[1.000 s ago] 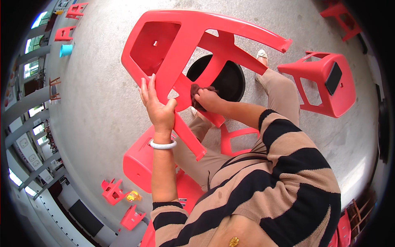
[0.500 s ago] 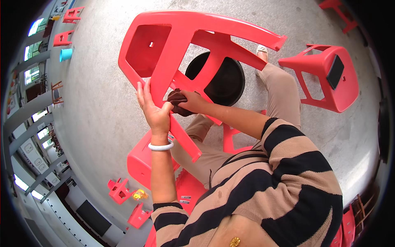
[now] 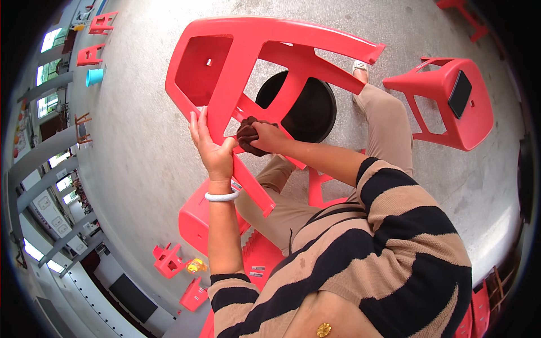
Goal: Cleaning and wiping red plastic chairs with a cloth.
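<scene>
My right grip [image 3: 267, 138] is clamped on a bunched dark brown cloth [image 3: 247, 132], which touches the frame of a red plastic stool [image 3: 239, 67]. The left grip [image 3: 217, 159] lies against that same stool, fingers nearly straight and thumb spread from them; I cannot tell whether it is closed around the frame. I see the stool tilted on its side, filling the upper middle of the frame, its legs pointing right. Behind them, I have a round black basin [image 3: 314, 115] on the grey floor [image 3: 135, 129]. At upper right, another red stool [image 3: 478, 115] carries a flat dark device [image 3: 460, 94]; a teal bucket [image 3: 94, 76] stands at upper left.
</scene>
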The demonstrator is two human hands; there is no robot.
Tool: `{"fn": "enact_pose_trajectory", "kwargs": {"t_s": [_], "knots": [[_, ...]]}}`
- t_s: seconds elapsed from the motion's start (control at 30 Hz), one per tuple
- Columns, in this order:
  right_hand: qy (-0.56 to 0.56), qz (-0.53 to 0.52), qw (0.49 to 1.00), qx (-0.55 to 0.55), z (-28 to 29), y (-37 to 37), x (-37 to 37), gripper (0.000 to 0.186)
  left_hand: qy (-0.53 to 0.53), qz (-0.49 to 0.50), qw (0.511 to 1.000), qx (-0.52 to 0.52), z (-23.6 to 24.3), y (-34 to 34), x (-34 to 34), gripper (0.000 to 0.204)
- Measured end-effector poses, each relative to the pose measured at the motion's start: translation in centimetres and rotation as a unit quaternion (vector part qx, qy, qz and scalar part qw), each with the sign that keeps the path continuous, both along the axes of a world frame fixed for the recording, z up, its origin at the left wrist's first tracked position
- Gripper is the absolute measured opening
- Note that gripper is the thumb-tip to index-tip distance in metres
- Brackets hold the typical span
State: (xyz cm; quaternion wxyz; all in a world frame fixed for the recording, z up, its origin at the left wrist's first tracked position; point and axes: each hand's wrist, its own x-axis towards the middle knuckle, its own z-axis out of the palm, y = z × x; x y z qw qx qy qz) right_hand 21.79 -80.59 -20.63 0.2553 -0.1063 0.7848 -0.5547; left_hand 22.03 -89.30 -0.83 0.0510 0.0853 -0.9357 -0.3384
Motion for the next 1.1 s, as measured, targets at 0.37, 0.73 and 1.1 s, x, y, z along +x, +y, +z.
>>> {"fn": "enact_pose_trajectory", "kwargs": {"t_s": [0.37, 0.73, 1.1], "knots": [[0.006, 0.023, 0.999, -0.043, -0.9, -0.1, -0.7, 0.054, -0.006, 0.005, 1.000, 0.014, -0.3, -0.2, 0.1, 0.087], [-0.059, 0.013, 0.991, 0.119, -3.4, 0.7, -1.4, 0.056, -0.010, 0.004, 0.999, 0.050, -0.6, 0.3, -0.4, 0.088], [0.023, -0.024, 0.984, 0.175, -3.6, 0.8, -0.7, 0.050, -0.004, 0.002, 0.999, 0.042, -0.6, 0.2, -0.6, 0.089]]}}
